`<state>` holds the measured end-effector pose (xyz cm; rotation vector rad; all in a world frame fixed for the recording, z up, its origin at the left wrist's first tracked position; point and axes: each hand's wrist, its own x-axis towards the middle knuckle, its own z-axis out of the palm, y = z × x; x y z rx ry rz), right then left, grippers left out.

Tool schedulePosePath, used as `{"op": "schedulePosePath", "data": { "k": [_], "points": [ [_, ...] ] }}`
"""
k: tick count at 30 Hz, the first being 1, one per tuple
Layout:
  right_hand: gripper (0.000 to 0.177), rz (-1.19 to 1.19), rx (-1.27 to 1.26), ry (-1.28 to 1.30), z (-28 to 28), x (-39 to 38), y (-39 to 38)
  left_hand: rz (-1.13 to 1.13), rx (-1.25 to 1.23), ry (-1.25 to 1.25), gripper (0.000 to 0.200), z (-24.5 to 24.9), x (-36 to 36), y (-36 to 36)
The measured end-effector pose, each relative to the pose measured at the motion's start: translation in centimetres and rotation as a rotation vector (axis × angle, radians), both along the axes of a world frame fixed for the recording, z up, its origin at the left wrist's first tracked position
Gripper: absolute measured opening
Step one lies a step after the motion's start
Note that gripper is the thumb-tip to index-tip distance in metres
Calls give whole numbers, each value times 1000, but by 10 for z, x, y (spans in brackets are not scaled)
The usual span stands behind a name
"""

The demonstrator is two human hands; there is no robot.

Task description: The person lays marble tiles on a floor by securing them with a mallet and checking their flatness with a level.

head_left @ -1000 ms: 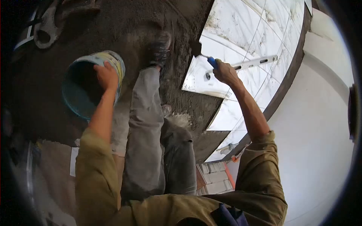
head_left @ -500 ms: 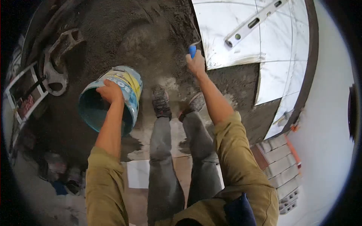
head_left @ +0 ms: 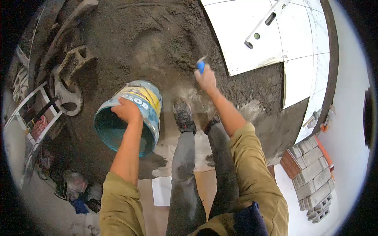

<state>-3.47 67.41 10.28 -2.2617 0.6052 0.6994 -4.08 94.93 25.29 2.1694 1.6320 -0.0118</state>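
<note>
My left hand (head_left: 126, 110) grips the rim of a teal bucket (head_left: 151, 96) with a yellow and white label. The bucket is tilted, its mouth toward me, and I see no contents in the part of its inside that shows. In my right hand (head_left: 206, 81) is a trowel (head_left: 201, 66), held by its blue handle. Its metal neck points away from me; the blade is hard to make out against the dark mortar (head_left: 169, 43). This hand is left of the white floor tiles (head_left: 252, 51), apart from them.
A spirit level (head_left: 265, 24) lies on the tiles. At left are a broken concrete block (head_left: 75, 63), a grey tool with an oval hole (head_left: 69, 96) and a white metal frame (head_left: 43, 94). Stacked grey blocks (head_left: 311, 169) stand at right by the white wall (head_left: 350, 118).
The view has shifted, so the floor and bucket appear farther right and lower. My right hand with the trowel has drawn back from the tile edge. Both grips stay the same.
</note>
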Motion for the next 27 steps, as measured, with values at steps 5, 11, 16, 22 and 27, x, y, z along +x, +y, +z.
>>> {"op": "schedulePosePath", "data": {
  "k": [5,11,16,22,27],
  "points": [
    [43,-84,-84,-124,-40,110,1,-17,18,30,54,-4,-2,2],
    [45,135,0,-37,-22,37,34,11,-5,21,56,6,4,-4],
    [43,-19,36,-126,-2,104,34,16,-16,-31,58,-2,-2,4],
    [44,-21,-44,-121,-31,217,38,8,-98,-116,67,4,-1,0],
    [48,325,81,105,-11,183,77,96,-90,14,73,5,3,-2]
  ]
}}
